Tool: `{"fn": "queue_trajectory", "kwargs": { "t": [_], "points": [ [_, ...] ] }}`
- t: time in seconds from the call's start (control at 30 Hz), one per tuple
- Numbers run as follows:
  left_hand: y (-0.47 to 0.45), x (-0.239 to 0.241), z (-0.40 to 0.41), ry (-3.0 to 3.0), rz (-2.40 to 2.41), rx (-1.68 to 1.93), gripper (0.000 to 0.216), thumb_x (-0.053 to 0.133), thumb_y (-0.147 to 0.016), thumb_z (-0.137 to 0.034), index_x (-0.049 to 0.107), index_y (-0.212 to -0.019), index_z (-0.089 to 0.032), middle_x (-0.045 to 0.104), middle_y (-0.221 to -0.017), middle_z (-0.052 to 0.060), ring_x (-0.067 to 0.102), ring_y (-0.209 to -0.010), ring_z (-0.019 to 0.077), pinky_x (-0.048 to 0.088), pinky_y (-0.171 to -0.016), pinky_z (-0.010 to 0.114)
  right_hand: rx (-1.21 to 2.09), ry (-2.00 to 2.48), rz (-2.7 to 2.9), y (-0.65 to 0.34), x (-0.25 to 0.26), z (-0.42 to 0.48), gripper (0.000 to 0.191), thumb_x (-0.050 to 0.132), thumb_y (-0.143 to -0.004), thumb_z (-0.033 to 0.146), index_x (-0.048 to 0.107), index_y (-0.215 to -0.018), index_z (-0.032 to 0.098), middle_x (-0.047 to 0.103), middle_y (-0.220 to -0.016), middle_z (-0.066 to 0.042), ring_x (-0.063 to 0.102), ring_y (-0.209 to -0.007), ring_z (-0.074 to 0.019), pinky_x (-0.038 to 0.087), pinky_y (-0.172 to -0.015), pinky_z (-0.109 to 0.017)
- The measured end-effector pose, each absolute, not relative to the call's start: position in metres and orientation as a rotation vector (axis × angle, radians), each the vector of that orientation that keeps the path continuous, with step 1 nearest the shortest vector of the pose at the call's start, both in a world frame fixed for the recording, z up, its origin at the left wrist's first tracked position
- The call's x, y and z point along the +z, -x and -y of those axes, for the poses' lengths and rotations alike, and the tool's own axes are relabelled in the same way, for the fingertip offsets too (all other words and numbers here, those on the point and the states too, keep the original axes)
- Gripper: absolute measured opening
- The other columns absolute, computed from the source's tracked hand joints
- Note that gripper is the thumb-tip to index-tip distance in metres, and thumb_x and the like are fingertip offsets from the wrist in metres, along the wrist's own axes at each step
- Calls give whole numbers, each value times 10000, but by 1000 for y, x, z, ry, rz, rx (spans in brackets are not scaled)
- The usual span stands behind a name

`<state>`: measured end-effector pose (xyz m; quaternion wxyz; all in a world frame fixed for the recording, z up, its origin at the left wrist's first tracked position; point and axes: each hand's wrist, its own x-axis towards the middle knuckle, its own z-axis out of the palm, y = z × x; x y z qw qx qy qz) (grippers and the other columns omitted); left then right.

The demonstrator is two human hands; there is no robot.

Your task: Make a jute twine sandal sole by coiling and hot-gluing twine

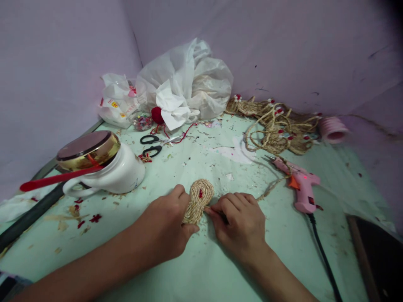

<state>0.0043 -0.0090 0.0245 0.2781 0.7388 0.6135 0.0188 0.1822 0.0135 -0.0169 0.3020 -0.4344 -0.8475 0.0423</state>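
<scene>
My left hand (pixel 171 220) is closed on a small coiled straw piece (pixel 202 191), thumb at its near end and fingers along its left side. The piece is narrowed at the middle, with a red spot in its upper coil. At its right edge, my right hand (pixel 239 222) pinches a twisted straw cord (pixel 273 187). The cord runs from under that hand toward the glue gun. A pink glue gun (pixel 304 184) with a small red light lies to the right, its nozzle pointing away to the left.
On the left are a white mug (pixel 126 172) with a gold-rimmed lid (pixel 90 149) and a red stick (pixel 59 178). Behind lie black-handled scissors (pixel 153 144), red yarn (pixel 157 115), plastic bags (pixel 189 79) and a heap of straw cord (pixel 273 130). A pink spool (pixel 333 129) stands by the wall.
</scene>
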Motion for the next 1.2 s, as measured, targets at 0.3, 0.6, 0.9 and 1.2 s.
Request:
{"fn": "queue_trajectory", "kwargs": {
  "t": [0.3, 0.6, 0.9, 1.2],
  "points": [
    [-29, 30, 8, -2193, -1963, -19, 199, 490, -760, -328, 544, -855, -161, 537, -923, 121, 511, -893, 306, 437, -718, 427, 220, 1140, 2233, -182, -15, -14, 214, 558, -821, 216, 587, -613, 178, 591, -595, -15, 526, -599, -160, 334, -636, -317],
    [-30, 27, 1, -2181, -1977, -26, 230, 471, -710, -273, 574, -875, -150, 564, -914, 126, 509, -880, 315, 402, -752, 462, 264, 1114, 2434, -202, 2, -20, 153, 513, -817, 208, 661, -789, 183, 639, -684, -35, 534, -683, -199, 328, -831, -434],
    [-19, 37, -3, -2096, -1832, 56, 399, 472, -782, -518, 604, -906, -162, 586, -900, 104, 526, -888, 290, 400, -786, 448, 331, 1090, 2519, -205, 2, -29, 127, 550, -789, 167, 630, -698, 202, 603, -658, -10, 526, -679, -182, 287, -957, -483],
    [-15, 27, -8, -2056, -1843, 226, 293, 544, -751, -392, 606, -953, -189, 595, -966, 74, 528, -917, 251, 406, -832, 416, 401, 1106, 2418, -204, -1, -28, 140, 561, -794, 193, 642, -680, 212, 595, -627, -1, 529, -633, -165, 342, -899, -442]
  ]
}}
